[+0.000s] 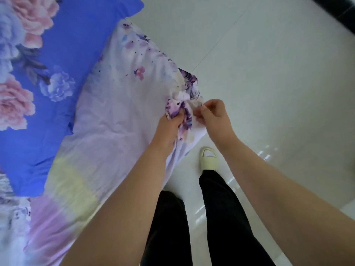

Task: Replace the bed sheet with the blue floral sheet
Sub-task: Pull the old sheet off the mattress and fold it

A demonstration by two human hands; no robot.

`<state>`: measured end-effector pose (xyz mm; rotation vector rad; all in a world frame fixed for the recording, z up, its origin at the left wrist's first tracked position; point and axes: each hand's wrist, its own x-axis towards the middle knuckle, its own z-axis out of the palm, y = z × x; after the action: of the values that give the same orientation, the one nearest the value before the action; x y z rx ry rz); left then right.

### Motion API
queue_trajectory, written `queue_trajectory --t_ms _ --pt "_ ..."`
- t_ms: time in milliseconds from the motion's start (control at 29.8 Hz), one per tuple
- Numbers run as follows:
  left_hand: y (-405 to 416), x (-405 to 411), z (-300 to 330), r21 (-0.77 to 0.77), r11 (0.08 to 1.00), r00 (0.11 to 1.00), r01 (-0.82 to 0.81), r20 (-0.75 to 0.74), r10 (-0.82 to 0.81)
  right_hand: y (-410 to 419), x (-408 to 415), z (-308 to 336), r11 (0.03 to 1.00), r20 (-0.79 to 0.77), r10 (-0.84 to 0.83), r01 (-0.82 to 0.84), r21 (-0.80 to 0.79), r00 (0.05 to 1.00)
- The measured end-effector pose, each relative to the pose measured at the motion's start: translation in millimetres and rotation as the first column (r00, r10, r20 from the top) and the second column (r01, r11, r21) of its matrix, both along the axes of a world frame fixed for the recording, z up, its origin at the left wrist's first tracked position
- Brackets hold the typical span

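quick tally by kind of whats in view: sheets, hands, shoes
Sheets: 2, the blue floral sheet and the pale lilac sheet
Hands: 2, the left hand and the right hand, both gripping the lilac sheet's bunched corner
Shoes: 1, a cream slipper
Total: 5

Blue sheet [80, 45]: bright blue with large pink and pale lavender roses, spread flat across the bed's upper left. Old sheet [115, 116]: pale lilac with faded purple flowers and yellow and pink patches, lying beside and partly over the blue one, its corner bunched at the bed edge.
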<state>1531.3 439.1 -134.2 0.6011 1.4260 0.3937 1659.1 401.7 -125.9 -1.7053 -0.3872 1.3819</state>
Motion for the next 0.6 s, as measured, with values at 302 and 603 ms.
queue_trajectory --t_ms 302,603 --pt "54.3 -12.5 42.9 0.433 0.881 0.959 0.191 -0.273 -0.074 -14.5 -52.9 -19.3 0.916 0.544 0.391 -0.372 -0.151 0.742" --pt "68.7 -68.5 81.0 0.600 0.778 0.942 0.186 -0.333 0.032 -28.5 -88.6 -30.8 0.954 0.667 0.182 -0.293 0.057 0.723"
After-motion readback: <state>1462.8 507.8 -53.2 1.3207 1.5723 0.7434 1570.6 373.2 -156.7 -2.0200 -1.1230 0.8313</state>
